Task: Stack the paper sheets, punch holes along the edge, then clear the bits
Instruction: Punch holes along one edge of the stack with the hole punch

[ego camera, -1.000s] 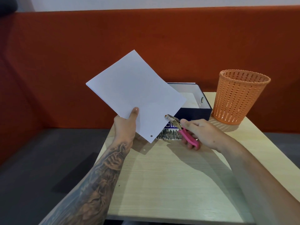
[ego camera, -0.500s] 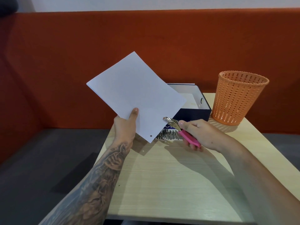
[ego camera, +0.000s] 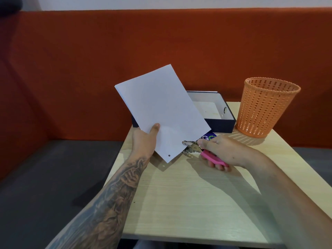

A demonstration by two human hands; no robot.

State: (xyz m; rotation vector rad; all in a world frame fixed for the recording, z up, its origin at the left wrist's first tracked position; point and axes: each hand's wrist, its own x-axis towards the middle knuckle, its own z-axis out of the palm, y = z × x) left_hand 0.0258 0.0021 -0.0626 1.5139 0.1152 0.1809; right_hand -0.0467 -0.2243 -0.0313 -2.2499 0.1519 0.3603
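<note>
My left hand (ego camera: 144,141) holds a stack of white paper sheets (ego camera: 161,108) tilted in the air above the table's far left part, thumb on the front face. One punched hole shows near the stack's lowest corner. My right hand (ego camera: 224,150) grips a pink-handled hole punch (ego camera: 203,150). Its metal jaws sit over the sheets' lower right edge, a little above that hole.
An open dark blue box (ego camera: 219,125) with a white inside stands behind the paper. An orange mesh basket (ego camera: 265,108) stands at the far right of the light wooden table (ego camera: 188,203). An orange sofa back runs behind; dark seat cushions lie left.
The paper stack has turned steeper and dropped a little in my left hand. The punch jaws have slid down the lower right edge toward the existing hole.
</note>
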